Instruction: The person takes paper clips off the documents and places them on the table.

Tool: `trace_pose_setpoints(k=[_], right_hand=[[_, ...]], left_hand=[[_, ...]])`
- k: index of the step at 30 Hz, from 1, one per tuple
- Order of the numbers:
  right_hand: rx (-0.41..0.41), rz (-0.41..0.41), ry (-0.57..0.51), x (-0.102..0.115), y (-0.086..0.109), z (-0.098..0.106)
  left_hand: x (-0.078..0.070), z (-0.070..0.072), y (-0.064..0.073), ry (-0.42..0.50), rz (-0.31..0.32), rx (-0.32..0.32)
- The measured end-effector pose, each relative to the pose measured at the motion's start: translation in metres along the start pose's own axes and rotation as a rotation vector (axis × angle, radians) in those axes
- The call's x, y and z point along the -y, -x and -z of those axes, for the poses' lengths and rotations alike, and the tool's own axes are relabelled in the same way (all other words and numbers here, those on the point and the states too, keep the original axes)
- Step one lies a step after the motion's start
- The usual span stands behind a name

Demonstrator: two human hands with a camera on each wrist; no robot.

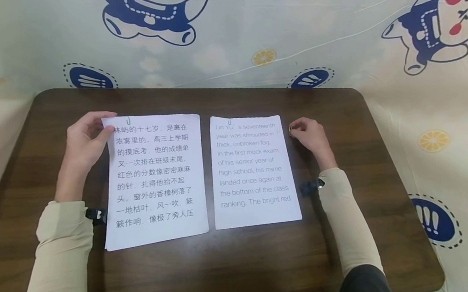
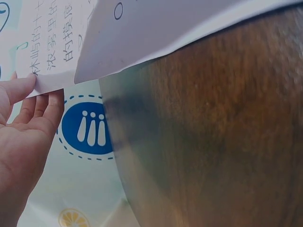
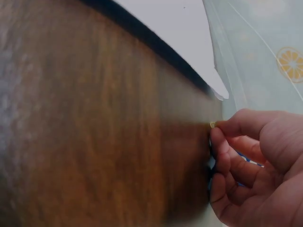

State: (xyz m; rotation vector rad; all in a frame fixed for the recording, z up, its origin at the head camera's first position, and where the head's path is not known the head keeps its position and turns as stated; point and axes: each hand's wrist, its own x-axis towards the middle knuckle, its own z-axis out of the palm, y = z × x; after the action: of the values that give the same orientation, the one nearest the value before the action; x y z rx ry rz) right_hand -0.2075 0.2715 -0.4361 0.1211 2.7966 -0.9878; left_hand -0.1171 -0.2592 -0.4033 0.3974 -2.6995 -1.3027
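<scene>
Observed: dark brown wood-grain tabletop (image 1: 249,263), far corners rounded, extended beneath the left hand (image 1: 86,137) and right hand (image 1: 312,136). Pale printed cloth (image 1: 229,6) rose beyond both. A blue-and-white cartoon figure (image 1: 150,20), partly cropped, appeared beyond the left hand; a tilted second figure (image 1: 427,35) appeared beyond and rightward of the right hand. A dash-bordered blue oval (image 1: 91,79) showed beyond the left hand; a yellow citrus slice (image 1: 433,141) was printed right of the right hand.
</scene>
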Motion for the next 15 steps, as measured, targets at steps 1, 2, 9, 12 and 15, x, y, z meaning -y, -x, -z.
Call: trace_pose_setpoints(k=[1,2,9,12,15], right_hand=[[-0.001,0.001,0.005,0.0005,0.0002,-0.0004],[-0.003,0.001,0.01,0.0008,0.0005,-0.0007],[-0.012,0.001,0.017,0.0028,0.0013,-0.0008],[-0.009,-0.002,0.015,0.0028,0.001,-0.0003],[-0.005,-0.002,0.016,0.0033,0.001,0.0004]], left_hand=[[0.0001,0.0003,0.0002,0.001,0.0,0.0],[0.0003,0.0004,0.0002,0.002,-0.002,-0.001],[0.001,0.0005,0.0006,0.0,-0.009,-0.005],[0.0011,0.0006,0.0009,0.0,-0.009,-0.004],[0.0009,0.0006,0.0012,0.0,-0.009,-0.004]])
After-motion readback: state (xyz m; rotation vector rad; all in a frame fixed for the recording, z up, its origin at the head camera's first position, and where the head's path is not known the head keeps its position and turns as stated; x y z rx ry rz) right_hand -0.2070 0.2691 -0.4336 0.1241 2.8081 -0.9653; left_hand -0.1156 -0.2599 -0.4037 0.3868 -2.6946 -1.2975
